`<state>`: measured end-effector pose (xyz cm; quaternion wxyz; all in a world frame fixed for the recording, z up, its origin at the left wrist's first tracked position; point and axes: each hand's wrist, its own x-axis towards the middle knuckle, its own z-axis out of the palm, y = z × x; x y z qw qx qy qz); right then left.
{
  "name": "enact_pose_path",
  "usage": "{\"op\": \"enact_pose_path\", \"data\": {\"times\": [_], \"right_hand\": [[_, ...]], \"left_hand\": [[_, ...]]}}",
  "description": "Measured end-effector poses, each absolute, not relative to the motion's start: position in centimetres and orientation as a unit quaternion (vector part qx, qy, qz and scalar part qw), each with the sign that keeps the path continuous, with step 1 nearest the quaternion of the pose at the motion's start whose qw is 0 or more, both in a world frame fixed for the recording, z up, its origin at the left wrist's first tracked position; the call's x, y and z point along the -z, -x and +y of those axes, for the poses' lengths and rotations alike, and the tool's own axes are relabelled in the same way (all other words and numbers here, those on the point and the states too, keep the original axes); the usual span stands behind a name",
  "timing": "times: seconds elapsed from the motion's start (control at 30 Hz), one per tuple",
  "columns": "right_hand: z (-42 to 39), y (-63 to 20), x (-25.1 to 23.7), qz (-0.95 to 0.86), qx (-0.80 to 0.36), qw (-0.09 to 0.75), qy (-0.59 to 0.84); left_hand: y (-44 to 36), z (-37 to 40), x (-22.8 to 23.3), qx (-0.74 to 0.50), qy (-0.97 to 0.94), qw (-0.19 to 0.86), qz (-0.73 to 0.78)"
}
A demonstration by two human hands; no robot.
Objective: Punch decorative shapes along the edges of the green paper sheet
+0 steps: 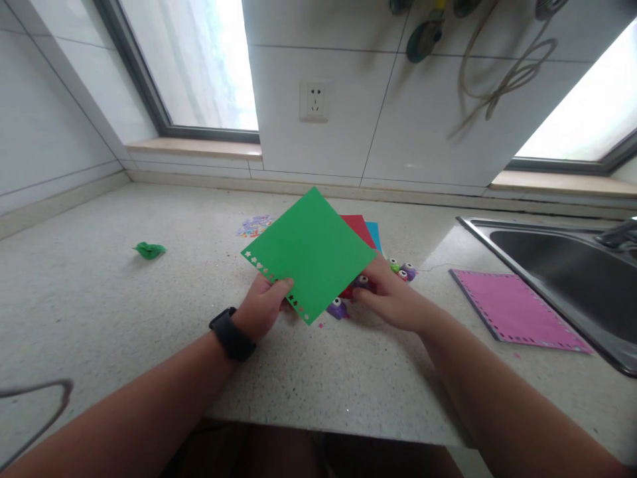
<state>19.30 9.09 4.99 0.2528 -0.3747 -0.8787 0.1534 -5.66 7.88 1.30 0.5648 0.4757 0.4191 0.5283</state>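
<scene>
A square sheet of green paper (311, 249) is held up over the counter, turned corner-on, with a row of punched shapes along its lower left edge. My left hand (266, 302), with a dark watch on the wrist, pinches that edge, thumb on top. At the sheet's right corner, my right hand (391, 292) has its fingers around a purple craft punch (362, 283) with googly eyes, partly hidden by the fingers. Another purple punch (337, 308) lies below the sheet. Several more punches (402, 269) sit just beyond my right hand.
Red paper (353, 224) and blue paper (373, 232) lie behind the green sheet. Small paper bits (253, 226) are heaped at the back. Crumpled green paper (149, 250) is at the left. Punched pink sheets (517, 309) lie beside the metal sink (480, 249).
</scene>
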Motion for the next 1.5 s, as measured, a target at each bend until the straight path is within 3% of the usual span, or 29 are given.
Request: {"op": "enact_pose_path", "data": {"times": [0.13, 0.2, 0.33, 0.53, 0.63, 0.73, 0.83, 1.2, 1.5], "right_hand": [[9.7, -19.9, -4.4, -0.777, -0.378, 0.365, 0.347], [9.6, -19.5, -4.4, -0.712, -0.433, 0.411, 0.37], [9.3, -18.1, -4.6, -0.651, -0.418, 0.443, 0.453], [9.8, -17.9, -3.9, -0.656, -0.368, 0.483, 0.447], [9.6, -18.2, -4.2, -0.746, -0.26, 0.439, 0.427], [9.0, -18.4, -4.8, -0.88, -0.111, 0.276, 0.37], [8.7, -18.3, -5.1, -0.924, -0.067, 0.166, 0.339], [8.5, -18.5, -5.3, -0.908, 0.019, 0.122, 0.4], [8.9, -18.4, -5.0, -0.9, 0.031, 0.136, 0.412]], "left_hand": [[5.9, 8.2, -0.8, -0.54, -0.455, 0.579, 0.407], [6.1, 8.4, -0.4, -0.541, -0.451, 0.585, 0.403], [6.5, 8.8, 0.1, -0.533, -0.471, 0.579, 0.399], [6.7, 9.5, -0.3, -0.514, -0.507, 0.542, 0.431], [7.3, 10.2, -0.8, -0.543, -0.491, 0.519, 0.44], [8.2, 10.9, -1.3, -0.592, -0.468, 0.487, 0.44], [8.9, 11.4, -1.4, -0.574, -0.498, 0.457, 0.463], [9.7, 12.2, -0.3, -0.545, -0.48, 0.516, 0.455], [9.0, 11.5, -0.9, -0.504, -0.51, 0.541, 0.439]]}}
